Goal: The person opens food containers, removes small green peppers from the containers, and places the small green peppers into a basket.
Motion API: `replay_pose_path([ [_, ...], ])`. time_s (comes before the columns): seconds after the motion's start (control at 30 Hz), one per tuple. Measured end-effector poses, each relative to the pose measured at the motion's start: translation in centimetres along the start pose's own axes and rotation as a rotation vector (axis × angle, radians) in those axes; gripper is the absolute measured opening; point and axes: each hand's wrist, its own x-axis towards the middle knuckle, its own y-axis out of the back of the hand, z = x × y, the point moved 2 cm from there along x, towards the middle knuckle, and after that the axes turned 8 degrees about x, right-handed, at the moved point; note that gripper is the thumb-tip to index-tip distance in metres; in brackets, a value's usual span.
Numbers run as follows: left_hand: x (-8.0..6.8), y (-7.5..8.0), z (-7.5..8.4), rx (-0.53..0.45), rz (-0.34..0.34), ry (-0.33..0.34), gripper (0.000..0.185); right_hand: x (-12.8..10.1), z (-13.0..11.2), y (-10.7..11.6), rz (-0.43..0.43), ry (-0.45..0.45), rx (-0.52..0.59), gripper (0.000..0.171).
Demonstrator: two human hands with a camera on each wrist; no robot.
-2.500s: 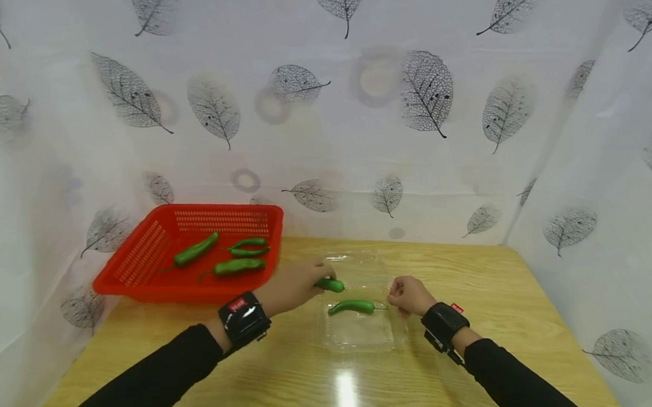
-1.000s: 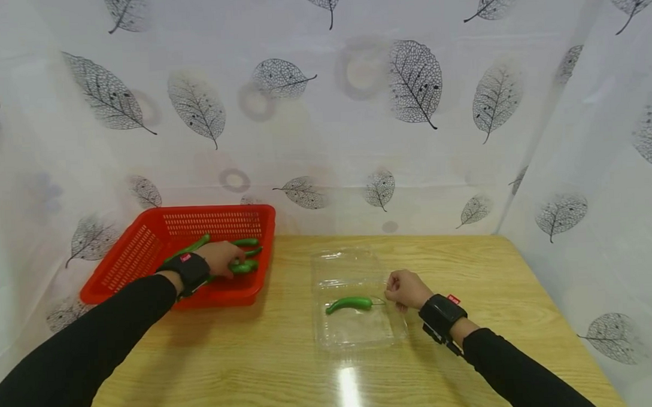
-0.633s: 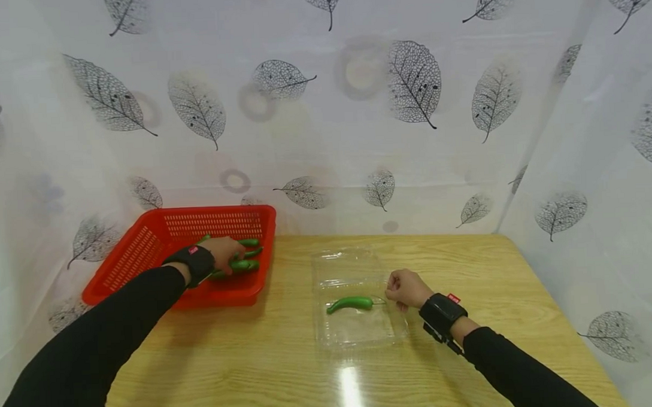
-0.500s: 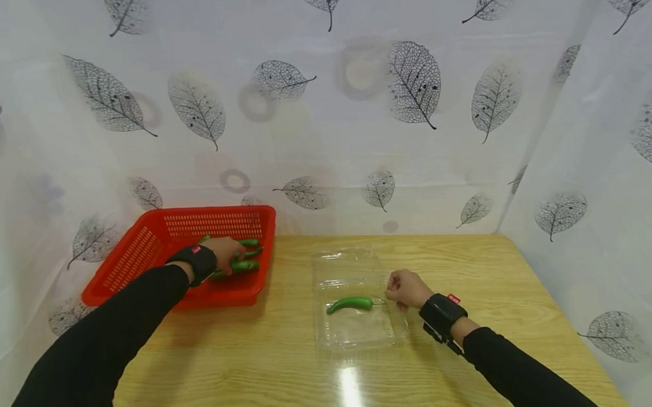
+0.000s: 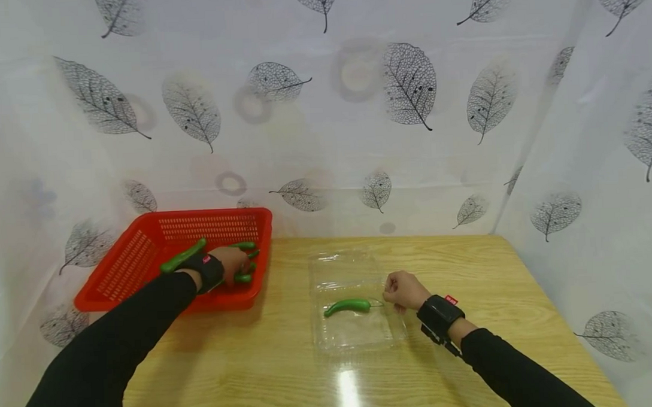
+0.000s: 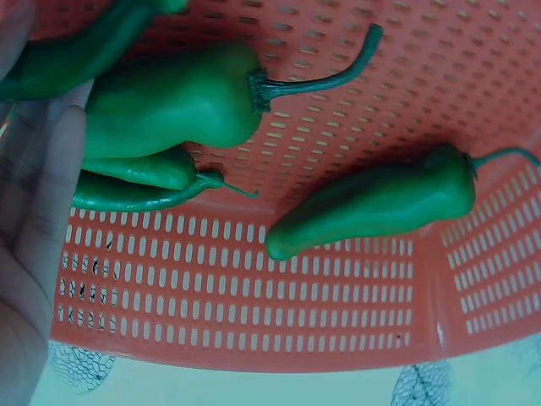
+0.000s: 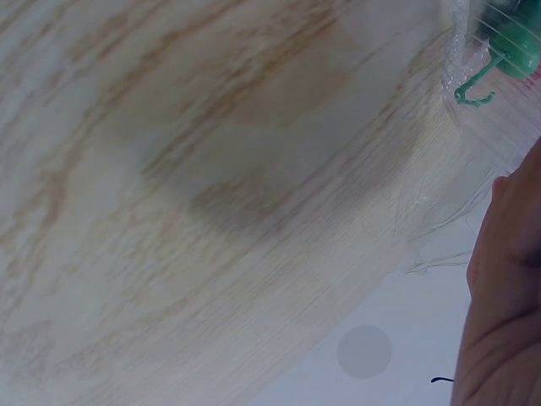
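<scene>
A red mesh basket [image 5: 118, 276] at the table's left holds several green peppers. My left hand [image 5: 233, 266] reaches into it, fingers curled over a green pepper [image 5: 244, 277] near the basket's right wall. In the left wrist view the fingers [image 6: 38, 220] lie against a pepper [image 6: 76, 59], beside a fat pepper [image 6: 169, 101] and another [image 6: 372, 203]. A clear plastic tray [image 5: 357, 337] in the middle holds one green pepper [image 5: 347, 306]. My right hand [image 5: 401, 289] is curled at the tray's right rim and seems to pinch it.
The wooden table [image 5: 468, 270] is walled by leaf-printed white sheeting [image 5: 356, 136] behind and on both sides. The tray's open clear lid [image 5: 339, 266] lies flat behind it. A long pepper [image 5: 181, 257] lies behind my left wrist.
My left hand left the clear tray, carried its pepper to the red basket, and now curls lower over the peppers there. The right hand has stayed at the tray's rim.
</scene>
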Motion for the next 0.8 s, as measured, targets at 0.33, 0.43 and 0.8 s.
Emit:
replay_pose_path([
  [0.33, -0.1, -0.6, 1.0, 0.049, 0.007, -0.058, 0.036, 0.0, -0.2, 0.1, -0.003, 0.015, -0.015, 0.008],
  [0.43, -0.4, -0.7, 1.4, 0.050, 0.045, -0.079, 0.045, 0.0, -0.1, 0.1, -0.004, 0.023, -0.026, 0.008],
  [0.8, -0.7, -0.4, 2.1, 0.088, 0.036, -0.096, 0.038, 0.1, 0.2, 0.1, 0.006, 0.016, -0.025, 0.008],
])
